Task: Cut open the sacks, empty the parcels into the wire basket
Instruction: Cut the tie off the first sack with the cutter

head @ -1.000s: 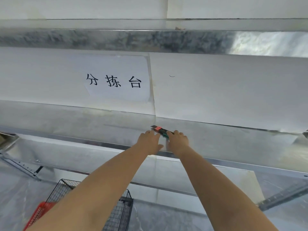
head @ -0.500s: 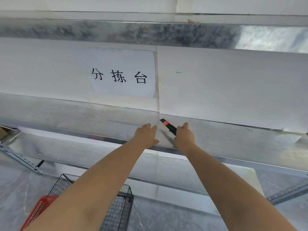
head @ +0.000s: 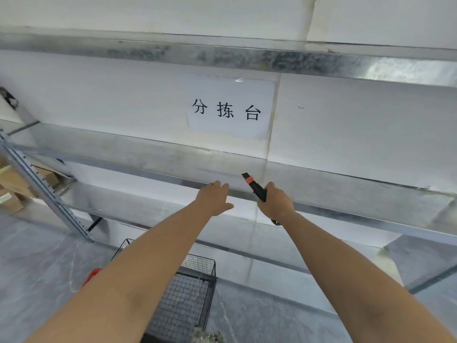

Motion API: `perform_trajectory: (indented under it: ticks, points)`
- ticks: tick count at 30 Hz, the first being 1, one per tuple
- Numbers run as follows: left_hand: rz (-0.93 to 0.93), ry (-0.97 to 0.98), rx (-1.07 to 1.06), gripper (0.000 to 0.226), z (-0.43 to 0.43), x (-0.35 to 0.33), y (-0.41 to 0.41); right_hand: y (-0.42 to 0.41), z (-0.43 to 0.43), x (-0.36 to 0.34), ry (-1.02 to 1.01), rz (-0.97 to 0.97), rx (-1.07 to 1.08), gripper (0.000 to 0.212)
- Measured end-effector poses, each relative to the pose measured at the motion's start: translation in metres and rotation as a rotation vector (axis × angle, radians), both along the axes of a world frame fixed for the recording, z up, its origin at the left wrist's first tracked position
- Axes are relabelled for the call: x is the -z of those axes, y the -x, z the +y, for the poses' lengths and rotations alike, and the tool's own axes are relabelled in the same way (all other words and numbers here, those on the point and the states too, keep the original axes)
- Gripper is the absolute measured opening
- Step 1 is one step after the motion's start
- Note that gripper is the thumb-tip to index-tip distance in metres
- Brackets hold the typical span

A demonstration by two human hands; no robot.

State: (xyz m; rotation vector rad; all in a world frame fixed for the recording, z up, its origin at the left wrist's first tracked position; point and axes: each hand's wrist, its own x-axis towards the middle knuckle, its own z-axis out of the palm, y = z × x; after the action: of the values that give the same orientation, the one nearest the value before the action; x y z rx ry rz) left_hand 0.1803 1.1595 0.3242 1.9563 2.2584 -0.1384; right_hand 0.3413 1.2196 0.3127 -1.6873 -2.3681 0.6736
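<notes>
My right hand [head: 275,201] grips a black utility knife [head: 254,186] with a red label, its tip pointing up and left over the metal shelf [head: 346,194]. My left hand [head: 214,198] hovers beside it at the shelf's front edge, fingers relaxed and holding nothing. The black wire basket [head: 188,293] stands on the floor below my left forearm. A scrap of pale woven material [head: 207,337] shows at the bottom edge. No whole sack or parcel is in sight.
A paper sign [head: 230,107] with black characters is stuck on the white wall. A red crate [head: 92,276] peeks out left of the basket. Cardboard boxes [head: 12,186] lie on a lower shelf at far left behind a slanted shelf upright [head: 47,191]. Grey floor lies below.
The knife came off the shelf into my right hand's grip and now points upward. My left hand let go of it and drew back. The view swung left.
</notes>
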Motion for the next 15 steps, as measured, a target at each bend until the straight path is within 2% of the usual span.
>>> perform_trajectory:
  ticks: [8,15]
  points:
    - [0.051,-0.011,0.047,0.064,-0.110,-0.017,0.048,0.040,-0.116,-0.015,0.058,0.103,0.041,0.019]
    - [0.089,-0.002,0.146,0.061,-0.234,-0.016,0.106,0.089,-0.257,-0.012,0.097,0.063,0.061,0.030]
